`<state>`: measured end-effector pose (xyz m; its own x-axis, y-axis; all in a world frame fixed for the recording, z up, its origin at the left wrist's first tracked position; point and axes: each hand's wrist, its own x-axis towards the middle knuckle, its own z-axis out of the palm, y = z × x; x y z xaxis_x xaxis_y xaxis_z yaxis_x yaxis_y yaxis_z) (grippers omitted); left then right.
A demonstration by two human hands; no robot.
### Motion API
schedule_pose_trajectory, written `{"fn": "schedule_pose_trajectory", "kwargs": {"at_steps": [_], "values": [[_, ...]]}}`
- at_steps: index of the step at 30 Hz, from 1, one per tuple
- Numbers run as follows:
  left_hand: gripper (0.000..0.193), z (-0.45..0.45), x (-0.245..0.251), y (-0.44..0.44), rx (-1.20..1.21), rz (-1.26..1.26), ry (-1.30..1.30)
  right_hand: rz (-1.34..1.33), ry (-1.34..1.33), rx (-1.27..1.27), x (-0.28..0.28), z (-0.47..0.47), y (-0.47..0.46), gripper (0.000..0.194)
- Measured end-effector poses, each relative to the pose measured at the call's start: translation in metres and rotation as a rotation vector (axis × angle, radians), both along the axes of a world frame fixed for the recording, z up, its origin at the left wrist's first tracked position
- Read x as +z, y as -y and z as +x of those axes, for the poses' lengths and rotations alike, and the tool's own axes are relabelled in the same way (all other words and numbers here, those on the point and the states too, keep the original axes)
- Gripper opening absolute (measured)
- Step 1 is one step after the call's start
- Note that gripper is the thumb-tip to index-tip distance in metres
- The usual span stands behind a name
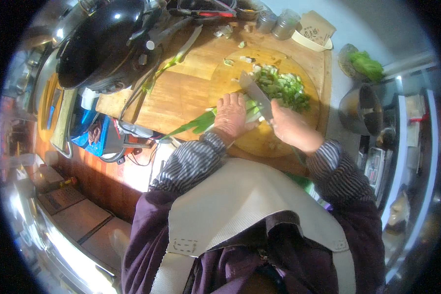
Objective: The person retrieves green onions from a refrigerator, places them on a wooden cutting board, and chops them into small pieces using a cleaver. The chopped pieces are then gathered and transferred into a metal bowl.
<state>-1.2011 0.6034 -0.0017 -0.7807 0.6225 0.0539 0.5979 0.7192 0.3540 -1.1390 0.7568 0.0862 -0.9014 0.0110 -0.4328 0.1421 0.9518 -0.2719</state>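
Note:
My left hand [232,117] presses down on a bundle of green onions [205,123] lying across the round wooden cutting board [224,79]. Their green leaves trail off to the left, past the board's edge. In my right hand [294,126] is the handle of a kitchen knife [256,93], mostly covered by my fingers. The broad blade stands close beside my left hand, over the cut ends of the stalks. Beyond the blade lies a heap of chopped green onion [283,88], with a few loose bits around it.
A single long green onion [178,57] lies on the wooden table [180,88]. A large black wok [99,47] stands at the far left. Glass jars [286,24] and a paper-lined container [312,38] are at the back. To the right are a metal pot [356,110] and leafy greens [365,65].

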Motion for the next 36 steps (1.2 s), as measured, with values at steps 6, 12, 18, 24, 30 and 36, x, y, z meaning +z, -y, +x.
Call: {"fn": "schedule_pose_trajectory", "kwargs": {"at_steps": [6,12,18,24,30,36], "values": [[0.092,0.000,0.006,-0.002,0.007,-0.025,0.067,-0.026,-0.144,-0.090,-0.032,-0.018,0.009,0.035],[0.090,0.001,0.008,0.000,0.031,0.037,0.093,-0.182,-0.171,-0.224,-0.016,-0.003,-0.001,0.032],[0.087,0.003,0.004,0.001,0.035,0.119,0.067,-0.002,-0.032,0.031,0.016,0.013,-0.003,0.028],[0.085,0.001,0.000,0.001,0.008,0.055,0.081,0.023,0.080,-0.037,-0.006,-0.015,0.018,0.027],[0.090,0.003,-0.002,0.000,0.025,0.094,0.067,-0.183,-0.087,-0.239,-0.028,-0.019,0.016,0.029],[0.090,0.004,-0.005,0.002,0.049,0.199,0.029,-0.055,-0.184,-0.067,0.007,0.002,0.007,0.023]]}}
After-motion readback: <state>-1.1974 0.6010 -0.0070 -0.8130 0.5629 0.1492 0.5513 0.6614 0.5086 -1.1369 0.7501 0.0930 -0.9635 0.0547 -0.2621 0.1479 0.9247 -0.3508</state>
